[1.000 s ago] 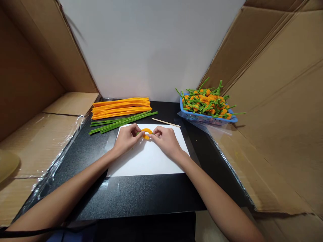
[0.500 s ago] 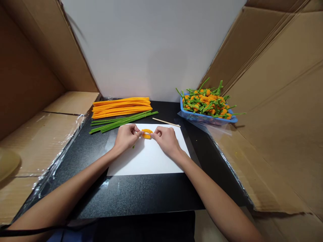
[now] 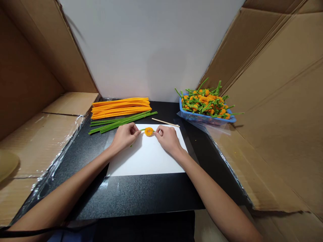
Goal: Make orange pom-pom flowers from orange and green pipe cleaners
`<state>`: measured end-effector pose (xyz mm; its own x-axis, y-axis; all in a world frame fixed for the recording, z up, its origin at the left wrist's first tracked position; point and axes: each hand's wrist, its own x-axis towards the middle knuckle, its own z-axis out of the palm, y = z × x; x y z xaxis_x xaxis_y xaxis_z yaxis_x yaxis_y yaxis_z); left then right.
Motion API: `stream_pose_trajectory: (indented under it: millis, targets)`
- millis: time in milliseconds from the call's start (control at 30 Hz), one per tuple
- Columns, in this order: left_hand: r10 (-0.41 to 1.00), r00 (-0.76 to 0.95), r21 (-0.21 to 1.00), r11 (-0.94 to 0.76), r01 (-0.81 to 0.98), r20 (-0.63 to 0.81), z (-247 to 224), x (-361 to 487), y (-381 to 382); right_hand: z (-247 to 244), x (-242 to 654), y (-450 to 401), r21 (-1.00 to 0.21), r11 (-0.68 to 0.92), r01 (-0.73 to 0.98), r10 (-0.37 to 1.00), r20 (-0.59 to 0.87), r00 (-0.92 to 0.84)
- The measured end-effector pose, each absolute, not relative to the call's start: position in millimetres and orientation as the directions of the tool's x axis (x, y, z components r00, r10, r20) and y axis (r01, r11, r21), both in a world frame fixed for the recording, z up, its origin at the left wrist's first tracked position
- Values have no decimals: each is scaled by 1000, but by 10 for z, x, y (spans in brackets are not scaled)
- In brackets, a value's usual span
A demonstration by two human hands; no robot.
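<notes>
The left hand (image 3: 124,137) and right hand (image 3: 168,139) sit close together near the far edge of a white paper sheet (image 3: 146,161). Between them is a small round orange chenille flower head (image 3: 149,131) on a thin green chenille stem (image 3: 142,129). The left hand is curled narrow, its fingertips closed on the stem, while the stem's lower end pokes out below that hand. The right hand is also narrow, its fingertips (image 3: 157,131) just at the flower's right edge; whether they grip it or only touch it cannot be told.

The sheet lies on a black speckled surface (image 3: 136,195). Toward the surface's far left corner lies a bundle of straight orange chenille stems (image 3: 121,108), with a bundle of green chenille stems (image 3: 121,122) directly in front. A thin wooden stick (image 3: 166,122) lies just past the sheet's far edge. At the far right corner, a blue plastic basket (image 3: 199,116) sits on clear plastic film (image 3: 217,129), heaped with finished orange-headed flowers (image 3: 205,102).

The main risk seems to lie in the small head: a slackened pinch could let it slip or loosen on its stem. A careless sideways move could also catch the stick or the green bundle, and stems overhanging the basket rim could be snagged.
</notes>
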<state>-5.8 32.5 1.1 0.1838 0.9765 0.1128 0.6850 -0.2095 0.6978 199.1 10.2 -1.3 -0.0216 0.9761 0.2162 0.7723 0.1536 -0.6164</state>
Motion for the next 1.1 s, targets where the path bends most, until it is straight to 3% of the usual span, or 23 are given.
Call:
stream_pose_trajectory:
  millis: [133,367,500,633,1100]
  targets:
    - [942,308,720,-305,623,132,16,-34,299,-31,1994,81,-692,219,687,972,217,-91]
    - [956,272,776,-255,577,112,40,8,255,-33,1920,39,-769,273,578,962,231,-147]
    - [926,360,772,-312,553,116,99,-50,294,33,1962,41,-793,302,529,952,221,-211]
    - [881,468,804,-322,500,61,140,-174,403,86,2087,79,-776,369,511,910,192,-366]
    - [857,513,797,-343,497,49,67,-333,546,128,2294,186,-701,397,592,903,185,-387]
